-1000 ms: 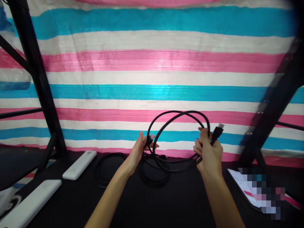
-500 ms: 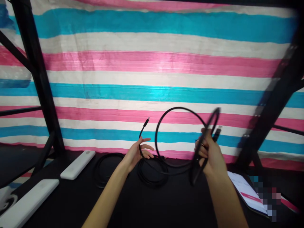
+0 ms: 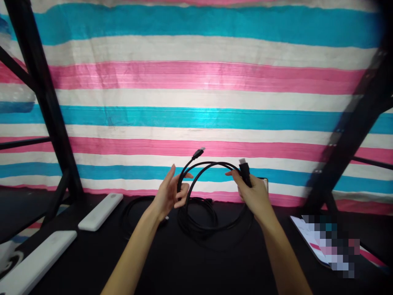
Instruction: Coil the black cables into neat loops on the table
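A long black cable hangs in loose loops between my hands, above the dark tabletop. Both of its plugs have flat metal tips and look like HDMI. Curled fingers of my left hand hold the cable near one plug, thumb raised away from it. My right hand grips the other end, with that plug pointing up above the thumb and index finger. A dark rounded edge shows behind the right hand; I cannot make it out. Behind the held loops lies another black cable coil on the table.
One more coiled black cable lies left, partly behind my left forearm. Two long white blocks lie on the left. A phone-like device, partly blurred out, is at right. Striped sheeting and black frame posts stand behind.
My right hand has moved left and its loops have dropped lower. My left hand has closed its fingers around the cable, and the left plug now tilts further right.
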Demonstrator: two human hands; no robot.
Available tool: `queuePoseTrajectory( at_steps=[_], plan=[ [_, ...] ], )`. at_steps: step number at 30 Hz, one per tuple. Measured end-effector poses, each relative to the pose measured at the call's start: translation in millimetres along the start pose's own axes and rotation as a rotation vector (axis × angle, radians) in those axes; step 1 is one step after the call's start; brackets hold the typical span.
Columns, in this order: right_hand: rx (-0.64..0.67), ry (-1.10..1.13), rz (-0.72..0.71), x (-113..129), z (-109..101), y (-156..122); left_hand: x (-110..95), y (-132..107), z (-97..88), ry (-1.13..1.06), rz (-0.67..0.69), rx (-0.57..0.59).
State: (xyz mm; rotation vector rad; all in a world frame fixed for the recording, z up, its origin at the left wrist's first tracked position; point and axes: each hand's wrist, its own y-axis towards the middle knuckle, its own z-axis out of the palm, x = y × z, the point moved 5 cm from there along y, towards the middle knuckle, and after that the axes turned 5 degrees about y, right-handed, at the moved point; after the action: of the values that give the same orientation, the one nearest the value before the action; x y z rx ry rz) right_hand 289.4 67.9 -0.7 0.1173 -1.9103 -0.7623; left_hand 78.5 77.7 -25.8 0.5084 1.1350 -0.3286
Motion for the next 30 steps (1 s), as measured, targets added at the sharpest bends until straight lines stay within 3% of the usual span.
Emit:
queuePoseTrajectory(
  at_steps=[5, 12, 17, 22, 26, 30],
  plan=[
    [0.054, 0.092, -0.01, 2.5, 9.2, -3.8, -11.4, -9.6, 2.3, 0.338, 0.12, -0.16],
    [0.075, 0.1, 0.019, 0.1, 12.5, -5.5, -10.7, -13.2, 4.0, 0.575, 0.144, -0.15],
    [0.073, 0.029, 0.049, -2.5, 14.0, -6.3, -13.0, -16.8, 13.5, 0.576, 0.173, -0.105],
    [0.078, -0.021, 0.014, 0.6, 19.3, -8.8, -11.3, -12.7, 3.4, 0.79, 0.181, -0.32],
    [0.175, 0.082, 0.092, 2.0, 29.4, -12.4, -2.6, -2.2, -13.0, 0.702, 0.144, -0.349],
    [0.232, 0.166, 0.061, 7.4, 34.3, -14.7, 1.9, 2.5, -23.6, 0.551, 0.117, -0.391]
  ],
)
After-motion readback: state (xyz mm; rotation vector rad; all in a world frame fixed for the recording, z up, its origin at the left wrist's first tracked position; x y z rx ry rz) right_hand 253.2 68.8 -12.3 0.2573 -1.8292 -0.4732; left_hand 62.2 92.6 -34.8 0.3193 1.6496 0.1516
